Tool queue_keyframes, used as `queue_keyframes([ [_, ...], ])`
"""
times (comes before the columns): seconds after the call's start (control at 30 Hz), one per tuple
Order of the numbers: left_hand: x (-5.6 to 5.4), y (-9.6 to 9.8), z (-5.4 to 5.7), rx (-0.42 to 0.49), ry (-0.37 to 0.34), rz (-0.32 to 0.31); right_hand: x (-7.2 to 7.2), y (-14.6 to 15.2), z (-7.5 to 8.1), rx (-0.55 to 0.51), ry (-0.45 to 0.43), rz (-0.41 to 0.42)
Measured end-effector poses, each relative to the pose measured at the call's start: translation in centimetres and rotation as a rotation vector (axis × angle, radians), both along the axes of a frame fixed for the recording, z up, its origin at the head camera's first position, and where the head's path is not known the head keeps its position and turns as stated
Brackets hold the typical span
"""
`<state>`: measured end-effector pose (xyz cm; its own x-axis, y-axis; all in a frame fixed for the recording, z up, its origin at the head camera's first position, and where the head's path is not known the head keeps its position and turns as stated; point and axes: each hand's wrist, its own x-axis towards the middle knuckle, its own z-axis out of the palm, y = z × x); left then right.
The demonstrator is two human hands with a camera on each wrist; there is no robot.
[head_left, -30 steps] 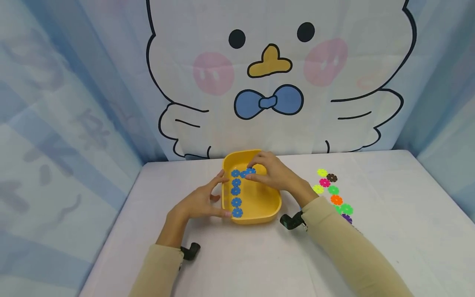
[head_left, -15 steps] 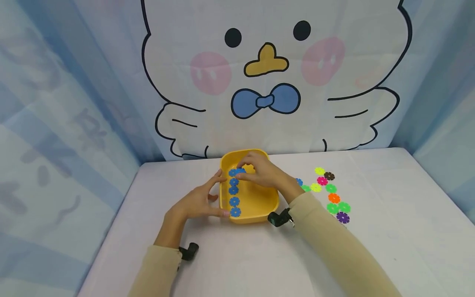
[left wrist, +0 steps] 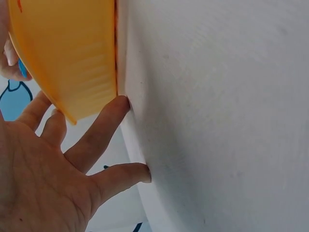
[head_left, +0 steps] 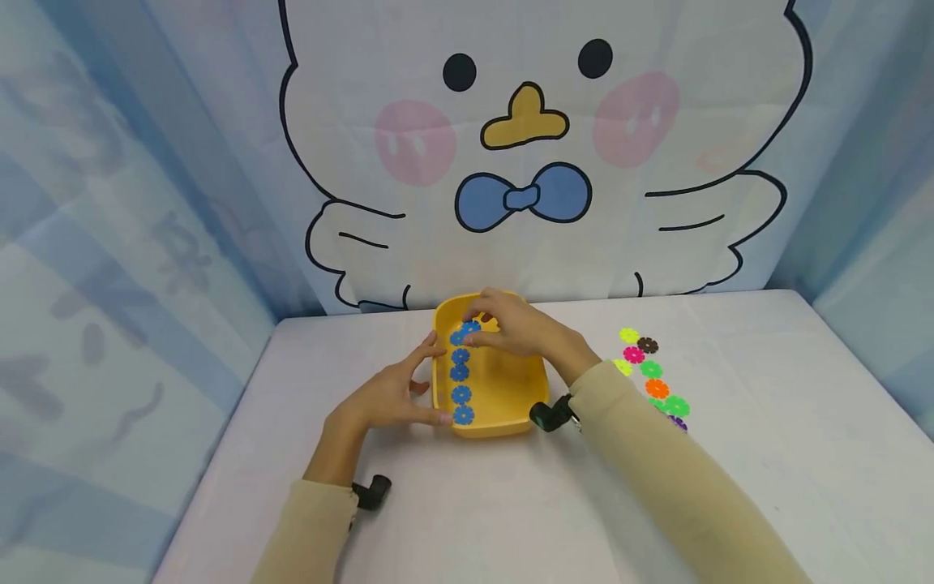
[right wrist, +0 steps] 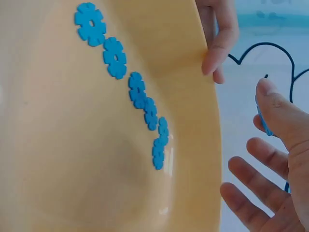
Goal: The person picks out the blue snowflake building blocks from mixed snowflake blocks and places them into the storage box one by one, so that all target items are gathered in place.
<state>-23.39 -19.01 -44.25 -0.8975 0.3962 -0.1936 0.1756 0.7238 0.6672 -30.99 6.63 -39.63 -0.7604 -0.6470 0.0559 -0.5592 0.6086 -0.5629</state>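
The yellow rounded-rectangular plastic tray point(head_left: 511, 393) is smooth, with glossy highlights along its inner curve. The blue flower-shaped plastic discs point(head_left: 459, 373) look smooth and nearly matt, like the multicoloured flower-shaped plastic discs point(head_left: 657, 388). The white bench point(head_left: 452, 519) has a matt, cloth-like surface. The printed blue-and-white backdrop point(head_left: 525, 264) looks like soft matt cloth; the beige sleeves point(head_left: 679, 478) are matt cloth.

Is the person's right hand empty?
No, the right wrist view shows the right hand pinching a blue flower-shaped disc, seen nearly edge-on.

tray point(head_left: 511, 397) free near-right, blue discs point(head_left: 459, 373) left
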Motion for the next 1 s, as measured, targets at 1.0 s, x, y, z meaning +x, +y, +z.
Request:
queue_keyframes([
  [1.0,0.1,0.0,-0.1,0.006,0.015,0.014,-2.0,-1.8,-3.6,0.098,-0.246,-0.034],
])
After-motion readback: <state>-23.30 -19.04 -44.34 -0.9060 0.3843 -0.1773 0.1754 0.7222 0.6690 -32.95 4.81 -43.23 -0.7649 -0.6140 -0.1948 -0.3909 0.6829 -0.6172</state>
